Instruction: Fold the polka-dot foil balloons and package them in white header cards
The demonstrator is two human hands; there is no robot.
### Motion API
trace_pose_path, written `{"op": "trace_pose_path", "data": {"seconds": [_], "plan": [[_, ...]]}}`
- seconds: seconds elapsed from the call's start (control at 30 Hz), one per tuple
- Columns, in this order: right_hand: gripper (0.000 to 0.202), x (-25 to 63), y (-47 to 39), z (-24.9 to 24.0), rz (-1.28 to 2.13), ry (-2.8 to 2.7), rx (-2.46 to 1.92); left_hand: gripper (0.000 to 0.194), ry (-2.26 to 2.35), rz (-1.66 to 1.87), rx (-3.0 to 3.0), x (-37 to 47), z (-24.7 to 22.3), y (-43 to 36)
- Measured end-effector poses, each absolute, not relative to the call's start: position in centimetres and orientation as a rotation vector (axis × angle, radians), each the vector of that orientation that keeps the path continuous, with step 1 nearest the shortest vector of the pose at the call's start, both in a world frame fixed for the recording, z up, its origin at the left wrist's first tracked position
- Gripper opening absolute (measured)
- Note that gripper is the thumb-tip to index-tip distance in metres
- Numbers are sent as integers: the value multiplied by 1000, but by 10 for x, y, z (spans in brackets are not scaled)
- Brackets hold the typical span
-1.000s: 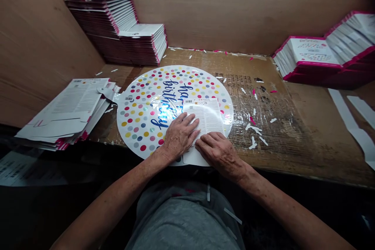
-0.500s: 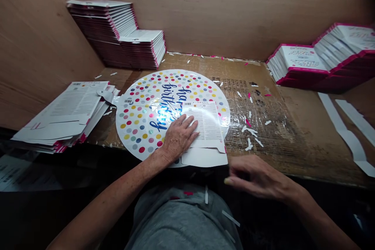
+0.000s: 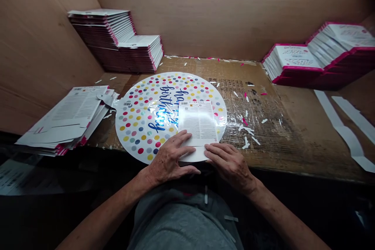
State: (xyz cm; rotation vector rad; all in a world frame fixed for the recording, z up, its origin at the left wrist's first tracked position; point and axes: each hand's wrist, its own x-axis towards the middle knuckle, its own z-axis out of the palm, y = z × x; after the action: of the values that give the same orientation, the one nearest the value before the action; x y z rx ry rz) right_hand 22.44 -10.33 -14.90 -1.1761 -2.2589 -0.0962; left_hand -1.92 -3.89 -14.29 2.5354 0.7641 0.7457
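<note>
A round, flat "happy birthday" balloon [image 3: 140, 125] with coloured dots lies on the cardboard-covered table. On its near right part rests a white printed card sleeve [image 3: 199, 123], its plain flap toward me. My left hand [image 3: 172, 158] touches the sleeve's lower left edge, fingers spread and thumb apart. My right hand [image 3: 230, 162] is at the lower right corner, fingers together and the thumb hidden beneath, closed on the flap's edge.
Flat sleeves [image 3: 61, 117] are piled at the left. Stacked packs stand at the back left [image 3: 117, 43] and back right [image 3: 307, 64]. Paper scraps [image 3: 247, 129] litter the cardboard, and long white strips [image 3: 342, 129] lie at the right.
My left hand has slid down toward the sleeve's near edge. My right hand has moved in from the right and taken hold of the flap's corner.
</note>
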Motion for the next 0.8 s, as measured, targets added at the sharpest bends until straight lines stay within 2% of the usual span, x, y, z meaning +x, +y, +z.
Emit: {"op": "trace_pose_path", "data": {"seconds": [0.1,0.2,0.3,0.37,0.47,0.6,0.7,0.8], "plan": [[22,218,-94,-142,133,-2048,-1372,18,961,782,2432,-10,-142,-37],[27,211,-83,-138,310,-1889,-1570,21,1299,775,2283,2,-140,-32],[35,210,-83,-140,108,-1958,-1607,20,1565,775,2212,9,-141,-29],[45,215,-91,-143,-60,-2164,-1468,23,1614,799,2212,12,-143,-29],[36,226,-107,-146,-155,-2306,-1231,34,1580,889,2140,15,-142,-36],[30,228,-106,-142,-237,-2113,-1163,60,1555,1011,1675,20,-128,-45],[27,212,-83,-135,-251,-2048,-1100,58,1321,942,1176,22,-120,-40],[16,189,-52,-130,-213,-2081,-1152,52,1127,972,819,20,-121,-24]]}}
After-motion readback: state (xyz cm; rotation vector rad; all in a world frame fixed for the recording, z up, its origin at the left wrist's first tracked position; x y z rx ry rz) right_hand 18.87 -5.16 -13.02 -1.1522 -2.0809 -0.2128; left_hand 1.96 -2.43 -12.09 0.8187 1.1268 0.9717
